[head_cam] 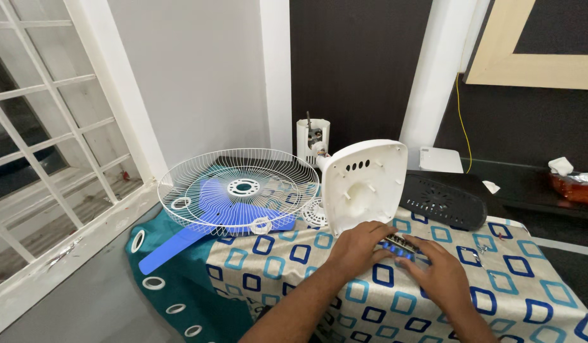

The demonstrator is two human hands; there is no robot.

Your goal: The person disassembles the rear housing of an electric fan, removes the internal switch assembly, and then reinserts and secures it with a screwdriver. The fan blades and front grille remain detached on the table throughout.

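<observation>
My left hand (358,246) and my right hand (441,275) rest on a cloth-covered table, both touching a small panel with blue buttons (400,246) that lies between them. My left fingers curl over its left end. My right fingers lie over its right end. Just behind my left hand a white plastic fan housing (364,184) stands upright, its hollow inner side facing me. A white fan motor body (313,140) with wires stands behind it.
A white wire fan guard (238,189) lies to the left over a blue fan blade (179,242). A black plastic grille cover (443,202) lies at the right back. The patterned cloth (516,292) covers the table. A window with white bars (46,146) is at the left.
</observation>
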